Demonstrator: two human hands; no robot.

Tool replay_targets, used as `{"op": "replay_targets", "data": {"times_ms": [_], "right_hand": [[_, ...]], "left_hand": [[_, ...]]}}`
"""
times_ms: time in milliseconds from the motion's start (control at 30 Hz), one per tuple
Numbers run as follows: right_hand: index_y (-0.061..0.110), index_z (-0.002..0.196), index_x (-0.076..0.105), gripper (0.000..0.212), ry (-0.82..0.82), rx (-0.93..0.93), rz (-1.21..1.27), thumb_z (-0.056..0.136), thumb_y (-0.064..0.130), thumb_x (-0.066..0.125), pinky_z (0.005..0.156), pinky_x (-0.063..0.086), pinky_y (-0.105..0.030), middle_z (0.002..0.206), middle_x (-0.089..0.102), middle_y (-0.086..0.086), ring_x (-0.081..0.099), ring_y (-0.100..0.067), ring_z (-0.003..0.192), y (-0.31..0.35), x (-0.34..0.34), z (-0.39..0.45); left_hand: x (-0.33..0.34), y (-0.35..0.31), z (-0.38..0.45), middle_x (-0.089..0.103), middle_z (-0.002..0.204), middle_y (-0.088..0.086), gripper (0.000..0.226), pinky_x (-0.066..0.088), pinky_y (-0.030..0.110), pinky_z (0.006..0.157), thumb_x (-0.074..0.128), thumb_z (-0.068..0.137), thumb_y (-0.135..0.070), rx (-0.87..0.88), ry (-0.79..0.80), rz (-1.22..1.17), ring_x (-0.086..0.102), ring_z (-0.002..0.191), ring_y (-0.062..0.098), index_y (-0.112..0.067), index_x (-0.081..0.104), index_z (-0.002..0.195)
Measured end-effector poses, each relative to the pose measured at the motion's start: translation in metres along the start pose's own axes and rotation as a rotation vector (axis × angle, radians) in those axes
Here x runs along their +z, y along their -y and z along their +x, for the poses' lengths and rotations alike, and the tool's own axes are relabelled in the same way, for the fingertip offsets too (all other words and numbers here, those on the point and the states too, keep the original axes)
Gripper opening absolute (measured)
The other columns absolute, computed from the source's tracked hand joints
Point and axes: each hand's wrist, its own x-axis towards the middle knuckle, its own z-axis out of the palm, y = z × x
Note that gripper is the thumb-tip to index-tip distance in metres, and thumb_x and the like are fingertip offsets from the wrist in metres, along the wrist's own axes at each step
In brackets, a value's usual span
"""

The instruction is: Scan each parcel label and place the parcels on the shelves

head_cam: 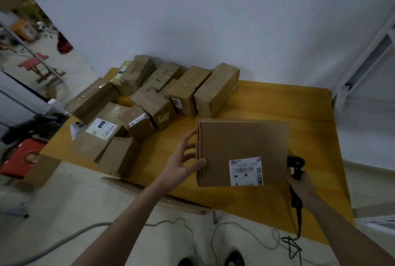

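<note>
Head view: left hand (pixel 183 158) grips left edge of flat cardboard parcel (pixel 241 150), centre-right of frame, over yellow table (pixel 299 103). Right hand (pixel 303 186) clenched round black scanner (pixel 296 166), lower right, partly hidden behind parcel. Judgement: tilt white label (pixel 245 171) squarely toward scanner, hold steady. Matte corrugated board, glossy label; taped brown boxes (pixel 162 92) heaped upper left.
</note>
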Motion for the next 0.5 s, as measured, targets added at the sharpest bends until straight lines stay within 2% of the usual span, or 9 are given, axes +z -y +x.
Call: {"op": "replay_targets", "data": {"times_ms": [100,200,233,267,300,333,400,467,500], "right_hand": [[0.011,0.07,0.043,0.028,0.03,0.002,-0.041,0.094,0.006,0.056,0.047,0.026,-0.028,0.052,0.038,-0.006,0.032,-0.02,0.043,-0.007,-0.004,-0.006],[0.012,0.066,0.047,0.031,-0.022,-0.023,-0.1,0.092,0.018,0.064,0.051,0.033,-0.032,0.057,0.045,-0.007,0.041,-0.021,0.048,0.003,-0.013,-0.027],[0.006,0.08,0.056,0.022,-0.104,-0.054,-0.164,0.091,0.023,0.065,0.06,0.042,-0.038,0.075,0.055,-0.015,0.053,-0.028,0.065,0.008,-0.017,-0.035],[0.001,0.106,0.058,0.031,-0.186,-0.09,-0.202,0.091,0.027,0.065,0.076,0.046,-0.044,0.104,0.058,-0.022,0.056,-0.035,0.093,0.016,-0.024,-0.047],[0.003,0.127,0.05,0.045,-0.224,-0.135,-0.162,0.091,0.029,0.063,0.09,0.044,-0.047,0.127,0.05,-0.022,0.049,-0.037,0.116,0.022,-0.033,-0.06],[0.011,0.134,0.047,0.046,-0.196,-0.205,-0.012,0.093,0.03,0.059,0.096,0.043,-0.049,0.136,0.046,-0.018,0.045,-0.034,0.124,0.032,-0.044,-0.082],[0.024,0.123,0.055,0.031,0.058,-0.246,0.365,0.097,0.038,0.049,0.09,0.049,-0.042,0.128,0.059,-0.007,0.056,-0.023,0.114,0.052,-0.068,-0.138],[0.027,0.119,0.06,0.046,0.311,-0.206,0.593,0.088,0.058,0.047,0.082,0.055,-0.036,0.115,0.069,-0.003,0.066,-0.02,0.104,0.052,-0.093,-0.191],[0.025,0.123,0.059,0.062,0.369,-0.23,0.642,0.078,0.068,0.054,0.08,0.057,-0.035,0.116,0.07,-0.003,0.066,-0.021,0.105,0.049,-0.105,-0.217]], "left_hand": [[0.0,-0.002,-0.01,0.05,0.131,-0.007,0.074,0.055,0.042,0.091,0.074,0.067,-0.054,-0.031,0.002,-0.04,0.061,0.113,0.012,-0.07,0.033,0.126],[0.004,-0.007,-0.02,0.049,0.132,-0.007,0.07,0.058,0.033,0.082,0.074,0.065,-0.053,-0.045,0.034,-0.082,0.061,0.112,0.013,-0.073,0.035,0.12],[0.006,-0.009,-0.024,0.049,0.133,-0.007,0.071,0.058,0.031,0.08,0.074,0.064,-0.053,-0.044,0.047,-0.093,0.061,0.113,0.014,-0.073,0.035,0.119],[0.008,-0.011,-0.028,0.049,0.133,-0.007,0.072,0.058,0.03,0.079,0.074,0.063,-0.053,-0.038,0.06,-0.101,0.061,0.113,0.015,-0.072,0.035,0.12],[0.011,-0.013,-0.033,0.049,0.134,-0.006,0.073,0.057,0.03,0.079,0.074,0.063,-0.053,-0.032,0.077,-0.109,0.061,0.113,0.015,-0.071,0.034,0.122],[0.015,-0.016,-0.038,0.049,0.134,-0.006,0.075,0.057,0.03,0.078,0.074,0.063,-0.053,-0.025,0.098,-0.115,0.062,0.113,0.014,-0.069,0.033,0.125],[0.024,-0.022,-0.05,0.05,0.133,-0.007,0.08,0.057,0.029,0.077,0.073,0.064,-0.052,-0.01,0.15,-0.121,0.063,0.11,0.009,-0.062,0.03,0.131],[0.032,-0.028,-0.065,0.052,0.133,-0.006,0.082,0.057,0.03,0.077,0.072,0.064,-0.051,0.008,0.201,-0.129,0.064,0.109,0.009,-0.056,0.028,0.134],[0.036,-0.031,-0.073,0.053,0.133,-0.006,0.083,0.058,0.032,0.078,0.071,0.064,-0.051,0.015,0.223,-0.138,0.064,0.109,0.01,-0.055,0.028,0.135]]}}
